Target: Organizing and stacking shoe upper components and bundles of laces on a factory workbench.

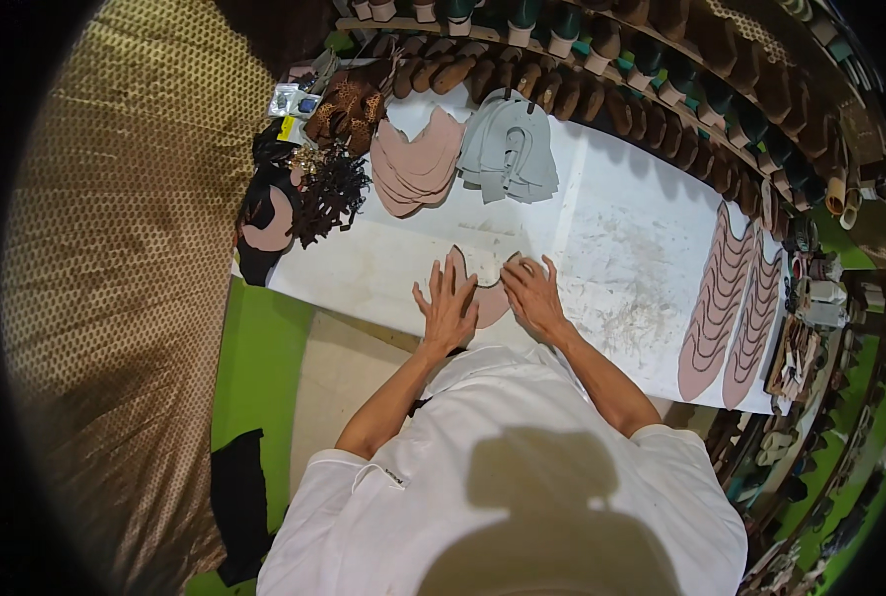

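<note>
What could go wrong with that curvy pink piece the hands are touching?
If the left hand presses harder than the right hand, the pink piece might twist crooked. The white table has dark smudges, so a bit of dirt could rub onto it. And the right elbow is near the overlapping rows of pink pieces, so a bump could maybe mess them up.

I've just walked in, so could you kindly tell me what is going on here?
A person in a white shirt has the left hand and right hand on either side of a curved pink piece on a white table. Farther back lie a pink stack and a grey stack; to the right are two rows of overlapping pink pieces.
</note>
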A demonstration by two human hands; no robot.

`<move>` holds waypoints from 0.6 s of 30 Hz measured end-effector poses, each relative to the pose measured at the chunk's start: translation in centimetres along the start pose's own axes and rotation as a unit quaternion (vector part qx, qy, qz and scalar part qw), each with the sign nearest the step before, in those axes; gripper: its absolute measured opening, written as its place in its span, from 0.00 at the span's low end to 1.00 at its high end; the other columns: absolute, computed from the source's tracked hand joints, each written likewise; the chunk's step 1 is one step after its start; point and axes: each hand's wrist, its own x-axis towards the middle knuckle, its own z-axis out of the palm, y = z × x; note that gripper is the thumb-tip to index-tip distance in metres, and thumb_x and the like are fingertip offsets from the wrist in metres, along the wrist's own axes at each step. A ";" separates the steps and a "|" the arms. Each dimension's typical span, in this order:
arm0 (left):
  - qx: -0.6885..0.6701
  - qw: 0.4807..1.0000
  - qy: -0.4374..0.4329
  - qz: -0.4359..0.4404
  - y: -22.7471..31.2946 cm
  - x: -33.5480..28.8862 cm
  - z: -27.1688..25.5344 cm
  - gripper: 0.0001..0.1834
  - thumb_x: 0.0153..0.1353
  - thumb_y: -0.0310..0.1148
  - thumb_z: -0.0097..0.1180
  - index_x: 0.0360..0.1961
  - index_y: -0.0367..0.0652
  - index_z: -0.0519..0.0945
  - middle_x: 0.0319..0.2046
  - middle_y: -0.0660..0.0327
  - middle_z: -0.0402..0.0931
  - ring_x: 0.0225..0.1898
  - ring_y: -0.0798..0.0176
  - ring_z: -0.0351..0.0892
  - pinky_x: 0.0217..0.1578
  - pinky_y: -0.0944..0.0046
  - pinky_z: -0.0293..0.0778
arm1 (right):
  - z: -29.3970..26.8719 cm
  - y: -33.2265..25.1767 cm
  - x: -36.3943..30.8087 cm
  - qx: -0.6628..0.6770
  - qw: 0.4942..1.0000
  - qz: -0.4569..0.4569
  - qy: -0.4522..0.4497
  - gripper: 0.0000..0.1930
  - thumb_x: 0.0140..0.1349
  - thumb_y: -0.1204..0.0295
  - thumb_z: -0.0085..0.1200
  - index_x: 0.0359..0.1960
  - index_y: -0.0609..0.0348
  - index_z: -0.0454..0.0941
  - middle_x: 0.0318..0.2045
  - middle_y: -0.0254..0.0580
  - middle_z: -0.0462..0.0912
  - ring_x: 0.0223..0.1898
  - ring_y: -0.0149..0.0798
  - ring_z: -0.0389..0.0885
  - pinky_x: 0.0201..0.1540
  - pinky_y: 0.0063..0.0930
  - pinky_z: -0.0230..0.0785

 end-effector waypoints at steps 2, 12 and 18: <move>-0.003 1.000 -0.005 -0.002 -0.5 -0.7 0.0 0.30 0.65 0.42 0.62 0.69 0.63 0.75 0.82 0.50 0.41 0.81 0.40 0.38 0.66 0.16 0.35 | 0.5 0.0 -0.6 -0.014 1.000 -0.006 -0.027 0.18 0.68 0.70 0.57 0.59 0.55 0.81 0.59 0.34 0.78 0.66 0.44 0.70 0.74 0.62 0.46; 0.012 0.999 -0.041 -0.020 -1.3 -1.0 0.2 0.27 0.69 0.48 0.57 0.69 0.64 0.76 0.83 0.54 0.37 0.81 0.39 0.36 0.65 0.13 0.33 | 1.2 -1.5 -1.2 0.000 0.998 -0.027 -0.058 0.19 0.65 0.74 0.58 0.59 0.53 0.81 0.57 0.31 0.79 0.62 0.41 0.72 0.74 0.65 0.41; 0.003 0.999 -0.039 -0.017 -1.5 -0.9 0.3 0.29 0.67 0.49 0.58 0.70 0.63 0.75 0.83 0.53 0.37 0.82 0.39 0.34 0.66 0.13 0.32 | 1.4 -2.6 -1.0 0.002 0.999 -0.027 -0.045 0.19 0.64 0.76 0.57 0.58 0.55 0.82 0.56 0.31 0.78 0.62 0.40 0.72 0.74 0.67 0.41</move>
